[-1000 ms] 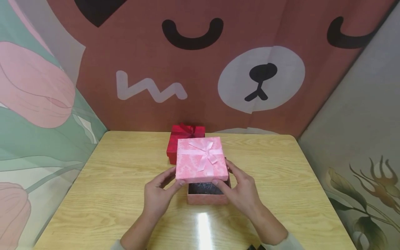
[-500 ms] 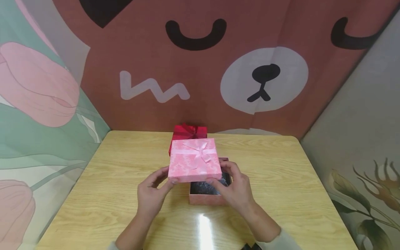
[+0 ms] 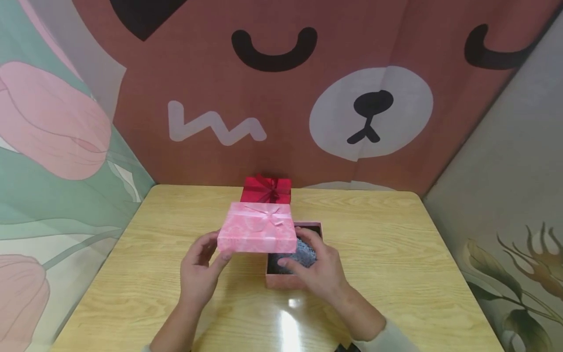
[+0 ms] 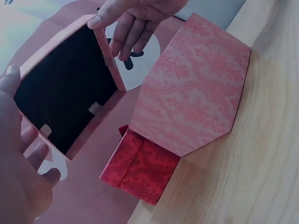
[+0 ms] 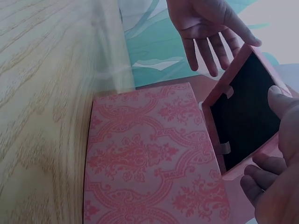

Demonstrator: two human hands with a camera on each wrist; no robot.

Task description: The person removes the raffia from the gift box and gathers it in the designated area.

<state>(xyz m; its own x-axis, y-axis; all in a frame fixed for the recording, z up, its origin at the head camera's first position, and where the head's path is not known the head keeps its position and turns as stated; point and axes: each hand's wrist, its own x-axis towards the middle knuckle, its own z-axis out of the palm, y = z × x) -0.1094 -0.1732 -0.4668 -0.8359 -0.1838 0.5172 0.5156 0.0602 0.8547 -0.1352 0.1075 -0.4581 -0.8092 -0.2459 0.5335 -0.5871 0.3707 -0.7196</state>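
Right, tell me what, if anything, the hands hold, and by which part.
The left hand holds the pink lid by its left side, thumb at the near corner; whether the right hand grips its right side can't be told.

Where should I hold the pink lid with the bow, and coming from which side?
Probably by the left and right walls of the pink lid, the left hand coming from the left, the right hand from the right. It is shallow and boxy with straight, thin walls, and gripping there avoids the bow on top.
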